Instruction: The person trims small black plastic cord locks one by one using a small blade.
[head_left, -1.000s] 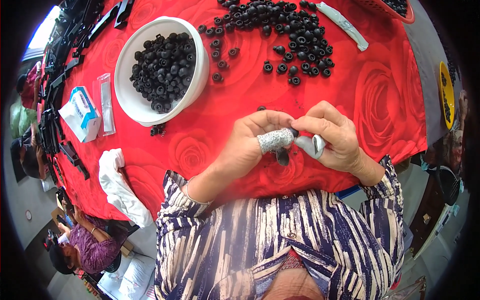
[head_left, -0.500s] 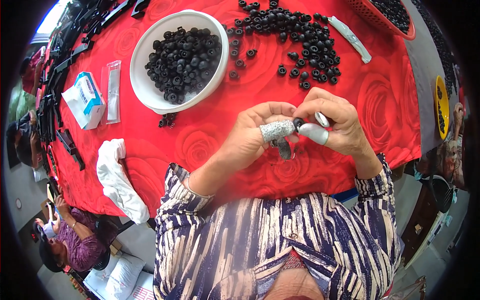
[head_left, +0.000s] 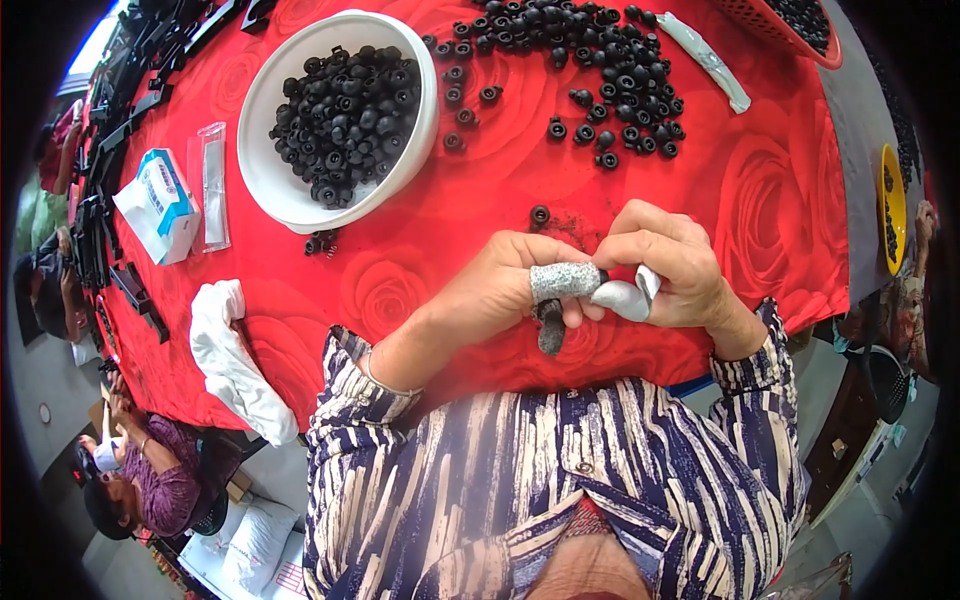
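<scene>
My left hand (head_left: 490, 285) and my right hand (head_left: 675, 265) meet above the red cloth, fingertips pressed together. Between them is pinched a small round black plastic part (head_left: 602, 275), mostly covered by the fingers. A speckled grey finger cover (head_left: 565, 281) wraps one digit of the left hand, and a dark grey one (head_left: 550, 328) another. Pale covers (head_left: 622, 299) sit on the right thumb and a finger. One loose black part (head_left: 540, 214) lies on the cloth just beyond the left hand, beside scattered dark crumbs.
A white bowl (head_left: 425, 130) heaped with black parts stands at the far left. More loose black parts (head_left: 625, 85) spread beyond my hands, beside a white packet (head_left: 705, 62). A red basket (head_left: 765, 38), tissue box (head_left: 165, 205), white cloth (head_left: 230, 350) and black housings (head_left: 135, 290) surround them.
Both hands have come slightly nearer to me, still pinching together; the held part is more hidden. A loose black part now shows beyond the left hand. The whole view has shifted a little.
</scene>
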